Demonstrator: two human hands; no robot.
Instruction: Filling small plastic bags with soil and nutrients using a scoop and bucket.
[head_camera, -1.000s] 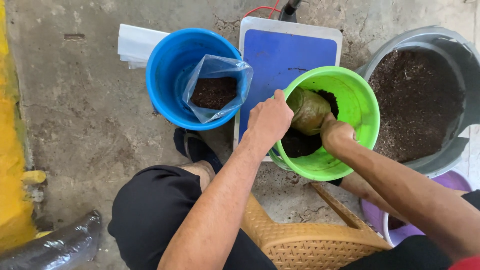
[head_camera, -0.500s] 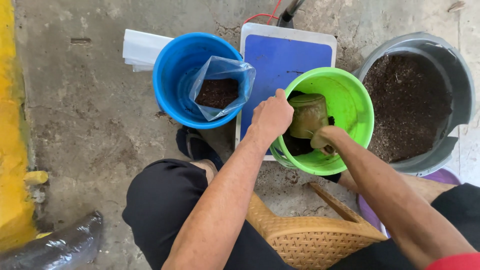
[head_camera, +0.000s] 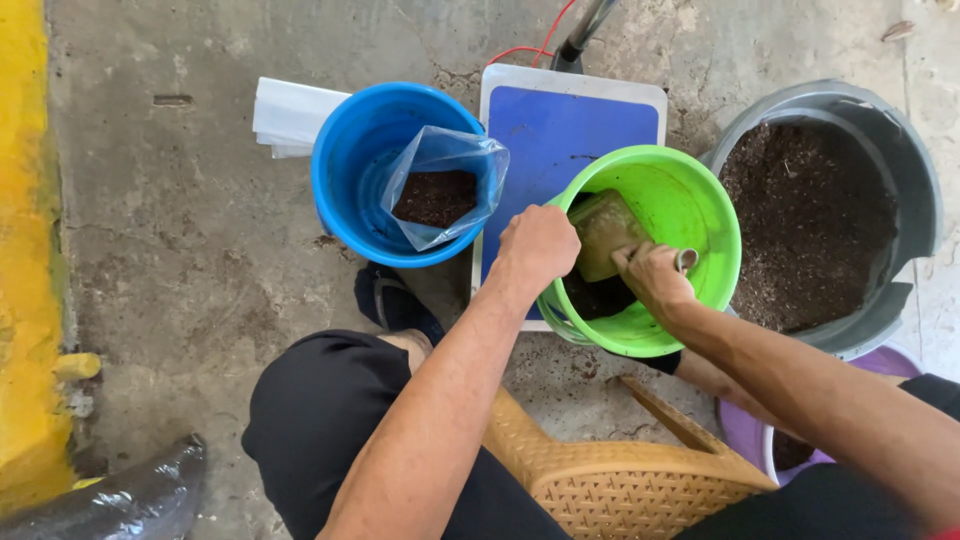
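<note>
Head view: scooping step under way inside the green bucket (head_camera: 690, 215). Left hand (head_camera: 535, 250) clamped on its near rim, tilting it. Right hand (head_camera: 655, 280) closed around the scoop (head_camera: 605, 232), dug toward dark soil at the bucket's bottom. Left of the bucket, bagged soil (head_camera: 437, 195) waiting; next, likely, a level lift across.

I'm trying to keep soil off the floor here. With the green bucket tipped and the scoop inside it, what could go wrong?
1. The green bucket is tilted, steadied only by the left hand on its rim; a slip could spill soil onto the blue scale platform.
2. The clear bag slumps loosely in the blue bucket; soil carried over by the scoop in the right hand may miss its opening.
</note>
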